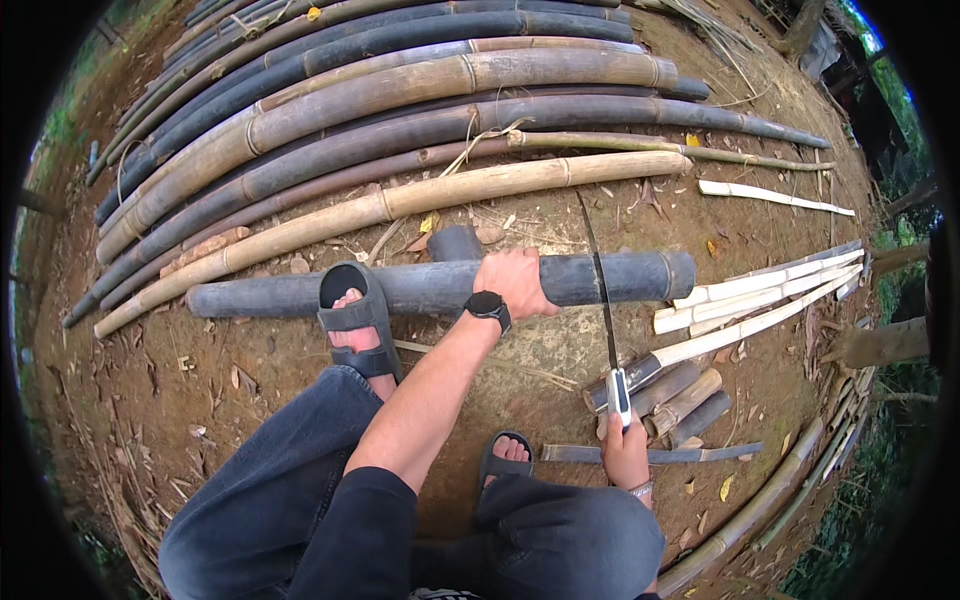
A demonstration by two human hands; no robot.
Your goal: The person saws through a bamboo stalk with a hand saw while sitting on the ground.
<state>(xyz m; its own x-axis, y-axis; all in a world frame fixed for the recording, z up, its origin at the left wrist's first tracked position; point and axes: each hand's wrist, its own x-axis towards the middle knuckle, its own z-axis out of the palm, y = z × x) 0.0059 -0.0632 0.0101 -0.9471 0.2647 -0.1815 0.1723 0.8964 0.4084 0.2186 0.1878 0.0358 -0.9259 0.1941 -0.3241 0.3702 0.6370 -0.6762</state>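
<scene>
A dark bamboo pole lies crosswise on the ground in front of me, with another short dark bamboo piece showing just beyond it. My left hand, a black watch at its wrist, is clasped over the pole, thumb to the right. In my right hand is the white and black handle of a handsaw. The saw's long thin blade points away from me and crosses the pole between my left hand and its right end. My sandalled left foot presses on the pole's left part.
Several long bamboo poles are laid side by side across the far ground. At the right are pale split strips and short cut bamboo lengths. A narrow dark strip lies beside my right hand. My right foot stands on the dirt.
</scene>
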